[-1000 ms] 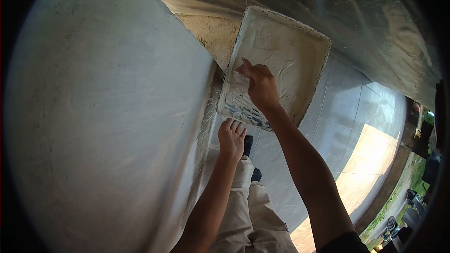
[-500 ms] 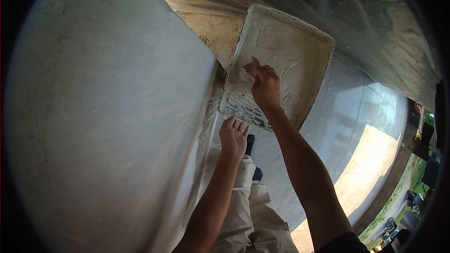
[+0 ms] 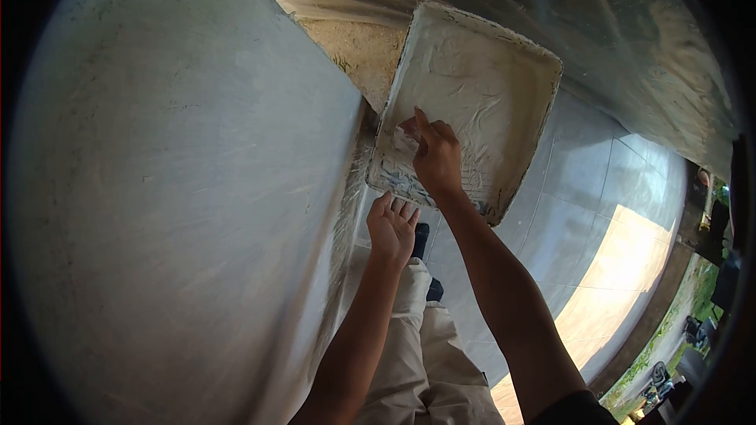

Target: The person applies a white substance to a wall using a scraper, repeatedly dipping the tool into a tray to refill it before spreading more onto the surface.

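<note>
A shallow rectangular paint tray [image 3: 496,122] holds thick white paste, ridged and smeared across its bottom. My left hand [image 3: 391,228] grips the tray's near rim, thumb at the edge and fingers curled underneath. Over the tray's left half, my right hand [image 3: 439,159] is closed around a flat reddish tool [image 3: 407,129] smeared with white, its forefinger stretched along it. The tool's lower part is at the paste, and my hand hides much of it. Dark streaks show through the thin paste near the rim by my left hand.
A large grey-white wall surface [image 3: 189,173] fills the left side. Grey floor tiles [image 3: 579,173] lie below, with a sunlit patch [image 3: 614,260] at right. A plastic sheet [image 3: 598,31] hangs at the top right. My legs [image 3: 409,338] are beneath my arms.
My right hand has drawn the tool a little toward me and to the left through the paste. The left hand stays at the tray's near rim.
</note>
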### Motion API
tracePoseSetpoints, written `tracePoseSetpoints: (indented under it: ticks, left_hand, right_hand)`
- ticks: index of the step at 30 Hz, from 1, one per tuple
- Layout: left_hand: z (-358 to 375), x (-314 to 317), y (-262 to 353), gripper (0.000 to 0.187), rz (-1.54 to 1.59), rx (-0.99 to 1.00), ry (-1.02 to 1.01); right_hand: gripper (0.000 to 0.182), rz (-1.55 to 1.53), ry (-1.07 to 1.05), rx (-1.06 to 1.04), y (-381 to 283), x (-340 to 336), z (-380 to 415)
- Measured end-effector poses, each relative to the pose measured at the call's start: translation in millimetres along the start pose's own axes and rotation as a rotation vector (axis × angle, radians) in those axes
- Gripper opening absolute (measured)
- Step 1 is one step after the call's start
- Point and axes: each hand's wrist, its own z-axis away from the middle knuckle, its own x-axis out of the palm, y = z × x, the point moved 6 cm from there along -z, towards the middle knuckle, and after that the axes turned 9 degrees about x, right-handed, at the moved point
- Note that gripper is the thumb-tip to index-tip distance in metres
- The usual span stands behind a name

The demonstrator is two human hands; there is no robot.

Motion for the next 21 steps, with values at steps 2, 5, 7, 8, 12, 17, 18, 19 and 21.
tracePoseSetpoints:
  ticks: [2,5,7,8,12,17,18,19,21]
  left_hand:
    - [-1.3,-0.4,-0.6,0.087,0.0,-0.01,-0.048]
    - [-1.7,-0.7,-1.1,0.086,0.002,-0.008,-0.038]
    - [-3.3,-2.7,-2.0,0.085,0.01,-0.008,-0.028]
    - [-3.6,-3.7,-2.2,0.085,0.017,-0.009,-0.017]
    - [-3.2,-4.1,-2.9,0.083,0.048,-0.003,0.02]
    - [-7.6,-9.7,-4.8,0.072,0.086,-0.014,0.035]
    - [-8.6,-13.4,-4.2,0.072,0.085,-0.011,0.038]
    - [-9.2,-13.4,-4.0,0.072,0.086,-0.01,-0.023]
    - [-8.0,-13.1,-3.2,0.072,0.088,-0.008,-0.085]
  right_hand:
    - [0.053,0.013,-0.013,0.001,-1.7,0.0,0.6]
    - [0.052,0.03,-0.023,-0.003,-3.9,0.8,-1.7]
    - [0.052,0.033,-0.019,-0.003,-3.7,2.1,-1.7]
    - [0.052,0.024,-0.017,0.003,-4.5,1.6,-1.8]
    - [0.052,0.03,0.014,-0.016,-6.3,3.0,0.4]
    - [0.053,0.047,0.013,0.001,-1.7,10.1,19.3]
    - [0.054,0.05,-0.008,0.025,0.0,11.6,23.2]
    - [0.054,0.047,-0.01,0.026,0.8,11.9,26.5]
    - [0.053,-0.001,-0.025,0.018,-1.6,10.3,30.4]
